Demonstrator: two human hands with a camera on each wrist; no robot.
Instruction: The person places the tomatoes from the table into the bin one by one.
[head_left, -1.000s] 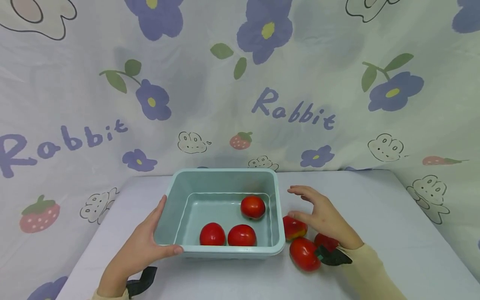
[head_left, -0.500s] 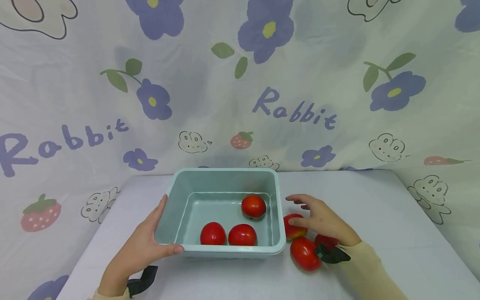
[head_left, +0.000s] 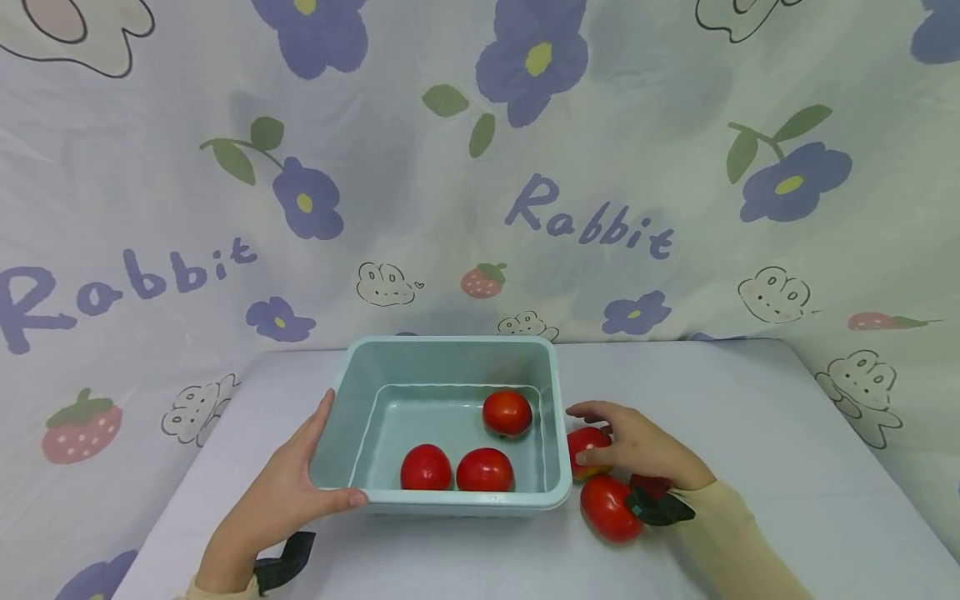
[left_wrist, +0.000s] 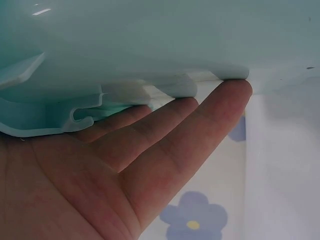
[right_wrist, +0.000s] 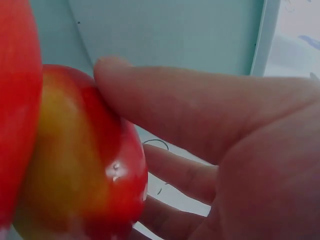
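A pale blue-green plastic box [head_left: 450, 498] stands on the table with three round red fruits in it: one at the back right [head_left: 507, 414] and two [head_left: 426, 467] along the front. My left hand [head_left: 288, 492] rests on its left front corner, thumb along the front rim. Straight fingers [left_wrist: 175, 145] touch the side wall in the left wrist view. Just outside the right wall, my right hand [head_left: 645, 446] curves over a red-and-yellow fruit [right_wrist: 80, 160]. The thumb [right_wrist: 165, 95] presses its near side; the other fingers go behind it, their tips hidden.
A smooth red oval fruit [head_left: 611, 508] lies in front of the right hand, close to the box. Behind the right wrist strap [head_left: 660, 507] a darker red fruit [head_left: 651, 486] is partly hidden. A printed cloth [head_left: 420, 200] hangs at the table's back.
My right hand has come down and slightly left, from above the red-and-yellow fruit to around it, its thumb now against it. The left hand and the box have stayed in place.
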